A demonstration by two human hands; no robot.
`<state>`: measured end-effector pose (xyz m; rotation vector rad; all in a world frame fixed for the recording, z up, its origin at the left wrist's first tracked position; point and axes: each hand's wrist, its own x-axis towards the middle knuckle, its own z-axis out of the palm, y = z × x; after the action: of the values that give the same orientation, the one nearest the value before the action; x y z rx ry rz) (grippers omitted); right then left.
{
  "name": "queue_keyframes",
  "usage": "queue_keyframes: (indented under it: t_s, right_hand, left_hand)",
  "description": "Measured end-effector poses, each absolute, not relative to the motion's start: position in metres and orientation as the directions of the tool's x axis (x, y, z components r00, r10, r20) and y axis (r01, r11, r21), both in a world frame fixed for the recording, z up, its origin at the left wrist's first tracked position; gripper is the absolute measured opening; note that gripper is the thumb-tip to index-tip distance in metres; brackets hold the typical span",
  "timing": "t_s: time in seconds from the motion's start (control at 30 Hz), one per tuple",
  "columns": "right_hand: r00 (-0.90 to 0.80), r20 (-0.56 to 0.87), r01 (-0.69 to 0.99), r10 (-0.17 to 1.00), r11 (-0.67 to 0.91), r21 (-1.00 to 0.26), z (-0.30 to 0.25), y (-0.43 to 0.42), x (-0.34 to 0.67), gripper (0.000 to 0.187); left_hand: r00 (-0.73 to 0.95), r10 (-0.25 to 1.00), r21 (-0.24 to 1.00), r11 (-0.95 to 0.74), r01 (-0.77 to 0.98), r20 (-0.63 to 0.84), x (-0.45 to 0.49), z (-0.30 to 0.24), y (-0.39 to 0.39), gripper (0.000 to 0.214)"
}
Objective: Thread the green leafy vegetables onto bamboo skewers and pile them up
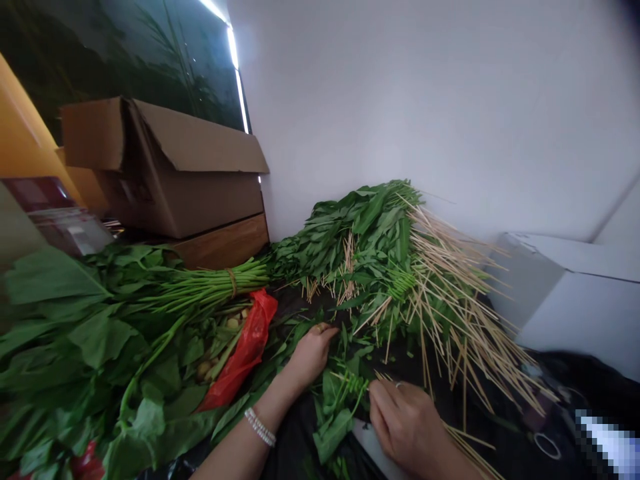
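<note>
My right hand (407, 420) is closed on a thin wooden skewer. Green stems (354, 383) are threaded in a row along it, with broad leaves (334, 430) hanging below. To its upper left, my left hand (313, 353) has its fingers pinched together just above loose green leaves; whether a stem is between them is hidden. A large heap of leafy skewers (370, 220) lies beyond both hands, against the wall. Many bare skewer ends (455, 293) fan out from it to the right.
At left lies a tied bundle of leafy greens (215, 287), with a red plastic bag (247, 353) beside it. Behind stands an open cardboard box (200, 193). A white box (565, 287) is at right, near black plastic (575, 373). A white wall (425, 100) closes off the back.
</note>
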<state>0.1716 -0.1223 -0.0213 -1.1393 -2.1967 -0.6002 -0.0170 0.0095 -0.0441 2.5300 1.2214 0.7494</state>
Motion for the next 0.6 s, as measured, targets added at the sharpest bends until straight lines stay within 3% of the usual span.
queue_keyframes:
  t_s: [0.27, 0.6]
  right_hand:
    - [-0.473, 0.669, 0.832, 0.572, 0.540, 0.126, -0.026, -0.120, 0.173, 0.022]
    - [-0.443, 0.678, 0.854, 0.587, 0.506, 0.121, -0.028, -0.118, 0.176, 0.021]
  left_hand:
    - [0.446, 0.829, 0.486, -0.559, 0.672, 0.337, -0.017, -0.040, 0.009, 0.025]
    - [0.429, 0.800, 0.554, -0.599, 0.578, 0.418, -0.015, -0.029, 0.006, 0.020]
